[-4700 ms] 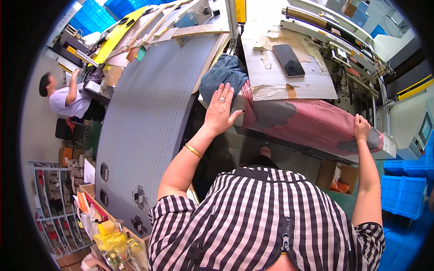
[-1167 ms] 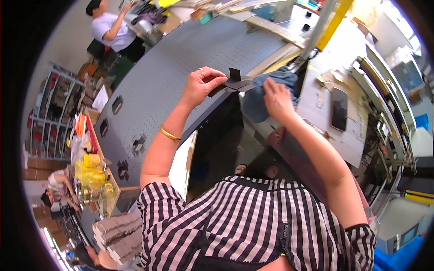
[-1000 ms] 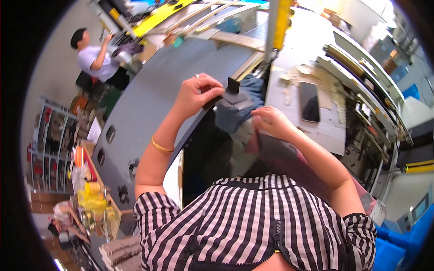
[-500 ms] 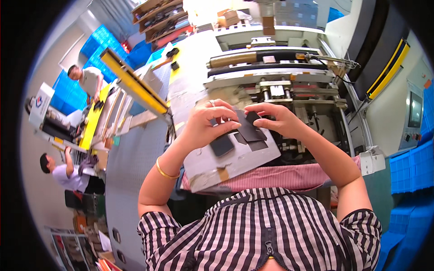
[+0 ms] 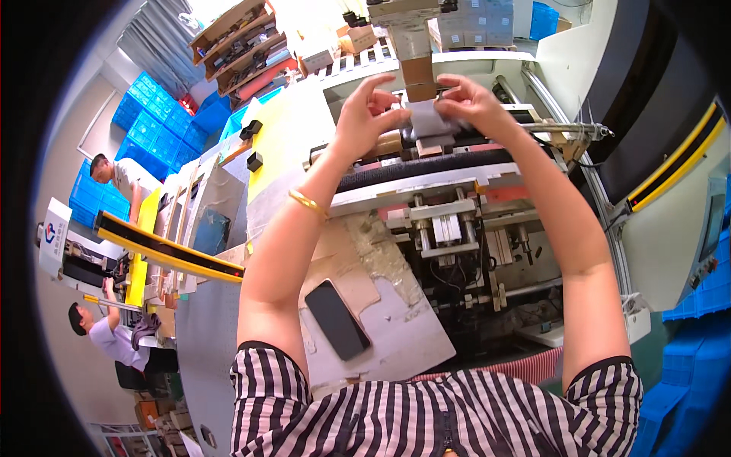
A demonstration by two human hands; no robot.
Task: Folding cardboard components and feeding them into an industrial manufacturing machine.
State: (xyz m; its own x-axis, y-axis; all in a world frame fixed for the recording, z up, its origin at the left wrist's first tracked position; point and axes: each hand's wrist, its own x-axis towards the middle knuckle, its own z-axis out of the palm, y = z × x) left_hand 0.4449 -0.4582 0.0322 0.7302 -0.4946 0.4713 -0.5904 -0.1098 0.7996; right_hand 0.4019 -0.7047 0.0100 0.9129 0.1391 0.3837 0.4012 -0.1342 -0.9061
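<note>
My left hand (image 5: 365, 120) and my right hand (image 5: 476, 108) reach forward over the machine, fingers curled. Between their fingertips is a small grey flat piece (image 5: 431, 122), smeared by motion. Each thumb lies at one of its side edges. Just above the piece, a brown cardboard block (image 5: 419, 78) hangs at the end of a machine part. Beneath it run a metallic roller and a black roller (image 5: 426, 169). Closer to me, a dark smartphone (image 5: 337, 320) lies on a worn grey board (image 5: 411, 335).
Clamps and rods of the machine (image 5: 445, 225) fill the middle right. A yellow-and-black bar (image 5: 167, 247) juts in from the left, another (image 5: 678, 164) stands at right. Two co-workers (image 5: 122, 179) are at another machine. Blue crates (image 5: 685, 358) stack at lower right.
Both hands have moved forward, from above the board to the rollers. The dark pieces that lay on the board or between my fingers no longer show there; the phone is fully visible.
</note>
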